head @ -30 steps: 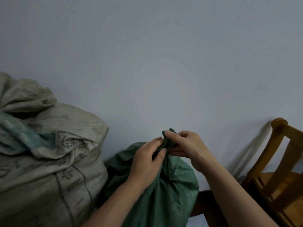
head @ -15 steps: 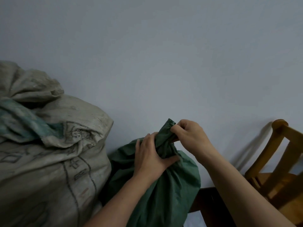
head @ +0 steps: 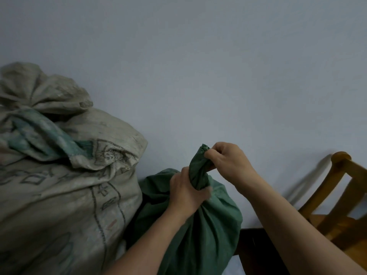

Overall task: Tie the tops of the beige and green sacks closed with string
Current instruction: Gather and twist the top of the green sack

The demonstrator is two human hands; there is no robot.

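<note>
Eyes on the green sack (head: 198, 235), propped against the pale wall (head: 218, 76), just beside the big beige sack (head: 69, 195). Gripping the gathered neck (head: 197, 171) low down with the left hand (head: 185, 192), fingers wrapped right round the bunched cloth, just above the full belly. Pinching the very tip of that neck with the right hand (head: 228, 161), thumb and fingers curled onto the hem, up and slightly to the right of the left. Holding the neck stretched tall and narrow between the two grips. Looks well choked.

No string anywhere in shot: none in either hand, none on the green cloth. Reads, then, as gathering done and tying not yet begun on this one.

Over to the beige sack: top puckered into a bunch (head: 29, 100) high on the left, apparently closed, though impossible to say from here whether bound with string. Across its shoulder, a teal strip of cloth (head: 49, 139). Far right, well apart, a wooden chair (head: 340, 158).

Next move, by judgement only: calls for freeing one hand, most likely the right, to fetch string, holding the neck choked with the other, then winding tight just above the left fist and knotting. Worth watching: any slackening of that lower grip, with the gathers liable to spring open.
</note>
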